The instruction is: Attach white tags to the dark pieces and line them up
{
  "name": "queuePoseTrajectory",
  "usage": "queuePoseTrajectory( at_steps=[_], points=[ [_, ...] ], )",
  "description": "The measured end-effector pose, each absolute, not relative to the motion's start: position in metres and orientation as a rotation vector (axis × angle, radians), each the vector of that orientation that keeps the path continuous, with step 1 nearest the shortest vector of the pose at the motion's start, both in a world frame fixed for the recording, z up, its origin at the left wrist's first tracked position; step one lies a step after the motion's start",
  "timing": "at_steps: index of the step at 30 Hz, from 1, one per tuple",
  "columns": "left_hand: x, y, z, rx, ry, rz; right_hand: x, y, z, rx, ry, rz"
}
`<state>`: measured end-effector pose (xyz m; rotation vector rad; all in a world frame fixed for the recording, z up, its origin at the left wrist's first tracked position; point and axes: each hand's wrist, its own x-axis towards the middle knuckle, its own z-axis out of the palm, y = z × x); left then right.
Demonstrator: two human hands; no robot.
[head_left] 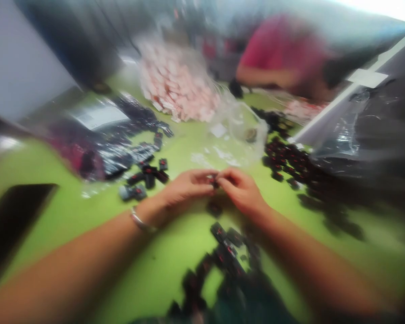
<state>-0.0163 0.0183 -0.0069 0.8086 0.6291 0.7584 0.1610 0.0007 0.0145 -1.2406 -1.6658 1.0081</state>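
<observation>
A small part (pixel 214 183) is pinched by the left hand (pixel 185 186) and right hand (pixel 243 191), held together at the fingertips. Close two-handed handling seems in hand; a steady, precise pinch is probably called for. Black pieces (pixel 221 255) are scattered nearside.

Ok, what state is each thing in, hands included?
Left hand, pinching small dark piece.
Right hand, pinching the same piece.
Bracelet, worn.
Back bag, bulging with pale pieces.
Middle bag, crumpled.
Left bag, filled, lying down.
Black parts at right, loose, piled.
Nearest black parts, loose, scattered.
Dark slab, lying flat.
</observation>
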Motion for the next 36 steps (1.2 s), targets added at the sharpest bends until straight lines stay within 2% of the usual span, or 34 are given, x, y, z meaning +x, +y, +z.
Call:
queuePoseTrajectory(
  at_steps=[8,10,15,21,27,33,36],
  points=[
    [-0.017,0.018,-0.007,0.861,0.618,0.754,0.157,-0.001,0.013,-1.233,-1.637,0.961],
    [-0.018,0.019,-0.008,0.92,0.627,0.758,0.157,-0.001,0.013,-1.271,-1.535,1.083],
    [-0.021,0.02,-0.011,1.037,0.651,0.751,0.162,0.001,0.016,-1.229,-1.222,1.651],
    [-0.02,0.02,-0.009,0.983,0.639,0.763,0.162,0.004,0.022,-1.13,-1.186,1.743],
    [-0.014,0.019,0.0,0.841,0.69,0.889,0.162,0.01,0.022,-1.261,-1.347,1.449],
    [-0.013,0.021,0.005,0.743,0.801,1.017,0.184,0.021,0.006,-1.61,-1.868,0.715],
    [-0.014,0.021,0.003,0.743,0.812,1.01,0.185,0.02,-0.003,-1.659,-2.054,0.609]
  ],
)
